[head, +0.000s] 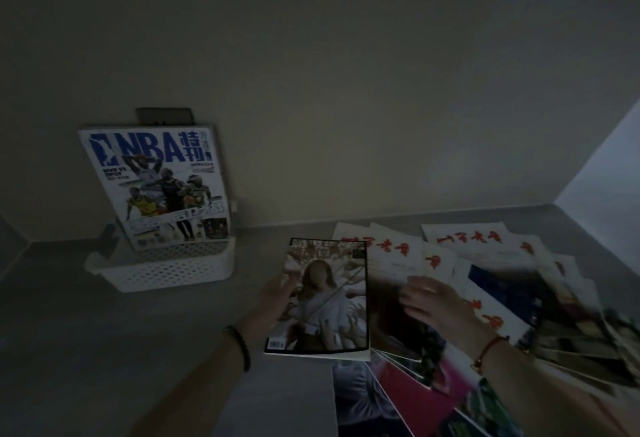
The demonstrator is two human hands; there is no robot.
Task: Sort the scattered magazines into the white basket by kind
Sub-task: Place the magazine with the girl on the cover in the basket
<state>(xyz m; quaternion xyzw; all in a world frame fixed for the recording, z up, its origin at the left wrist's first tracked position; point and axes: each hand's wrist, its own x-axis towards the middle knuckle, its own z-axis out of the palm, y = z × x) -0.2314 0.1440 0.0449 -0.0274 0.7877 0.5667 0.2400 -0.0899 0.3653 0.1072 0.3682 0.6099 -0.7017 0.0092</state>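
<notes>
NBA magazine [156,187]: stands on end in the back of the basket, tilted with its top toward the left and leaning back at the wall; blue title "NBA 特刊", with smaller print too dim to read.
White basket [173,273]: perforated, at the rear left of the table and near the wall; its front rim faces the person.
Grey tabletop [86,332]: a broad stretch shows in front of the basket and between it and the pile.
Left hand [277,298]: fingers and thumb clamped on the left edge of the held magazine; a dark bead bracelet [239,346] circles the wrist.
Held magazine [329,301]: at the left edge of the pile, cover up; it shows a figure in white ringed by reaching hands, with a barcode at the lower left. Its title is too blurred to read.
Right hand [436,301]: fingers straight and slightly apart, resting on a glossy cover in the pile, motion-blurred; a red cord bracelet [488,350] is on the wrist.
Scattered magazines [467,239]: fanned and overlapping across the right of the table out to its right edge. The white covers at the back bear red brush lettering I cannot read, and darker and pink covers lie nearer.
</notes>
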